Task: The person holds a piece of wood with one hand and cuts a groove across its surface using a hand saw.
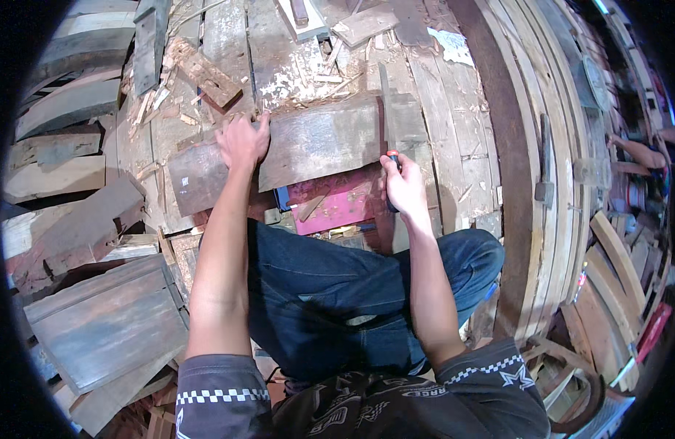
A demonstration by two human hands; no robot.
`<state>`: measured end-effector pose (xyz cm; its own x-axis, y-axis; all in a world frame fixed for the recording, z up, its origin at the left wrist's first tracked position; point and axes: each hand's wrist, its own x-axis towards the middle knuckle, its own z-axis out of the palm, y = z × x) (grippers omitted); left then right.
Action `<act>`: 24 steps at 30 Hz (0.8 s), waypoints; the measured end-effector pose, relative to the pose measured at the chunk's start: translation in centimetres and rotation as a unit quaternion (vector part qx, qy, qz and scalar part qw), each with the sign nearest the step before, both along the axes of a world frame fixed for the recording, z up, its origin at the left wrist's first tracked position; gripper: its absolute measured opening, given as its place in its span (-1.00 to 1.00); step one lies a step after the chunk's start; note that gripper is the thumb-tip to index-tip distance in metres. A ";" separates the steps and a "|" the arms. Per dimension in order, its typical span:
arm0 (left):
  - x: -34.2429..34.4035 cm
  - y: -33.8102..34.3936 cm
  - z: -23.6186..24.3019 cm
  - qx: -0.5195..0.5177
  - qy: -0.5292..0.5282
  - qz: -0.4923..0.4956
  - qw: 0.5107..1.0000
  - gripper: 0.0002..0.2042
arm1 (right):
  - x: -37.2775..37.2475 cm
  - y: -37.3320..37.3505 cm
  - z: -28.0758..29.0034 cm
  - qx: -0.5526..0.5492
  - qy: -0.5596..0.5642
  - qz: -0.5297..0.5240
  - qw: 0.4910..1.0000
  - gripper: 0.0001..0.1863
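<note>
My left hand (pixel 242 140) grips a weathered grey plank (pixel 321 135) near its far edge, where a split or joint crosses it. My right hand (pixel 403 183) is closed round the dark handle, tipped with red, of a long straight blade (pixel 385 110), which points away from me across the plank's right part. Below the plank, a pink panel (pixel 330 208) with wood scraps on it shows between my arms. My crossed legs in blue jeans are beneath my forearms.
A scrap block (pixel 205 73) lies among splinters beyond the plank. Loose boards (pixel 59 168) and a wide panel (pixel 103 322) fill the left. Long beams (pixel 527 146) run along the right, with a dark tool (pixel 544 161) on them. Another person's bare limb (pixel 637 152) shows at far right.
</note>
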<state>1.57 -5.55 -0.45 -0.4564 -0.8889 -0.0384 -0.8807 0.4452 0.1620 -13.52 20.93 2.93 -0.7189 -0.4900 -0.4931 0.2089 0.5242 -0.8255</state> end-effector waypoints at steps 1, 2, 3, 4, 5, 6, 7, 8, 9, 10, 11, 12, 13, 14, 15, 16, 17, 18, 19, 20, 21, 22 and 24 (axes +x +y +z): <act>-0.2 0.0 0.1 0.001 0.001 -0.001 1.000 -0.42 | 0.0 0.1 -0.4 -0.003 0.019 0.001 1.000 -0.71; -0.3 0.0 0.1 0.014 -0.018 0.000 1.000 -0.42 | -0.1 0.2 -0.7 -0.007 0.038 0.001 0.999 -0.72; -0.4 0.0 0.3 0.027 -0.037 0.002 0.999 -0.42 | 0.0 0.2 -0.3 -0.008 0.032 0.001 0.999 -0.71; -0.5 0.0 0.5 0.027 -0.037 0.001 0.999 -0.42 | -0.1 0.3 -0.5 -0.007 0.032 0.000 0.999 -0.71; -0.4 0.1 0.6 0.032 -0.033 0.000 0.999 -0.42 | -0.2 0.3 -0.8 0.003 0.039 0.006 0.999 -0.70; -0.4 0.2 0.7 0.036 -0.030 0.000 0.999 -0.42 | -0.2 0.3 -0.9 0.013 0.046 0.012 0.999 -0.70; -0.4 0.1 0.7 0.035 -0.030 0.000 0.999 -0.42 | -0.2 0.3 -0.8 0.013 0.046 0.012 0.999 -0.70; -0.4 0.1 0.6 0.031 -0.033 0.001 0.999 -0.42 | -0.1 0.3 -0.8 0.011 0.047 0.012 0.999 -0.69; -0.4 0.1 0.6 0.027 -0.036 0.001 0.999 -0.41 | 0.0 0.2 -0.7 0.011 0.048 0.013 0.999 -0.68; -0.4 0.1 0.5 0.028 -0.036 0.001 0.999 -0.41 | 0.1 0.2 -0.7 0.011 0.048 0.012 0.999 -0.68; -0.5 0.1 0.5 0.030 -0.039 0.002 0.999 -0.41 | 0.1 0.2 -0.7 0.012 0.050 0.011 0.999 -0.68; -0.5 0.1 0.6 0.031 -0.043 0.004 0.999 -0.41 | 0.2 0.2 -0.7 0.012 0.052 0.009 0.999 -0.68; -0.5 0.1 0.6 0.030 -0.044 0.003 0.999 -0.41 | 0.2 0.2 -0.8 0.011 0.051 0.009 0.999 -0.68; -0.4 0.1 0.7 0.029 -0.039 0.003 0.999 -0.41 | 0.3 0.2 -0.9 0.010 0.057 0.013 0.998 -0.67; -0.3 0.1 0.7 0.028 -0.035 0.002 0.999 -0.41 | 0.3 0.2 -1.0 0.009 0.062 0.018 0.998 -0.67; -0.3 0.1 0.6 0.028 -0.035 0.003 0.999 -0.41 | 0.3 0.2 -1.1 0.009 0.062 0.018 0.998 -0.67; -0.2 0.0 0.4 0.022 -0.030 0.003 0.999 -0.41 | 0.3 0.2 -1.1 0.017 0.065 0.025 0.997 -0.67; -0.3 0.1 0.3 0.016 -0.024 0.003 1.000 -0.41 | 0.2 0.3 -1.2 0.025 0.068 0.030 0.997 -0.67; -0.3 0.1 0.3 0.016 -0.023 0.003 1.000 -0.41 | 0.2 0.4 -1.6 0.025 0.068 0.030 0.997 -0.67; -0.4 0.1 0.2 0.016 -0.023 0.002 1.000 -0.41 | 0.0 0.5 -2.2 0.028 0.091 0.033 0.995 -0.66; -0.4 0.0 0.2 0.016 -0.022 0.002 1.000 -0.41 | 0.0 0.5 -2.4 0.030 0.114 0.036 0.992 -0.65; -0.4 0.0 0.2 0.015 -0.022 0.002 1.000 -0.41 | 0.0 0.5 -2.6 0.029 0.113 0.035 0.992 -0.65; -0.2 0.1 0.2 0.010 -0.010 -0.006 1.000 -0.41 | 0.1 0.5 -2.6 0.032 0.111 0.036 0.993 -0.66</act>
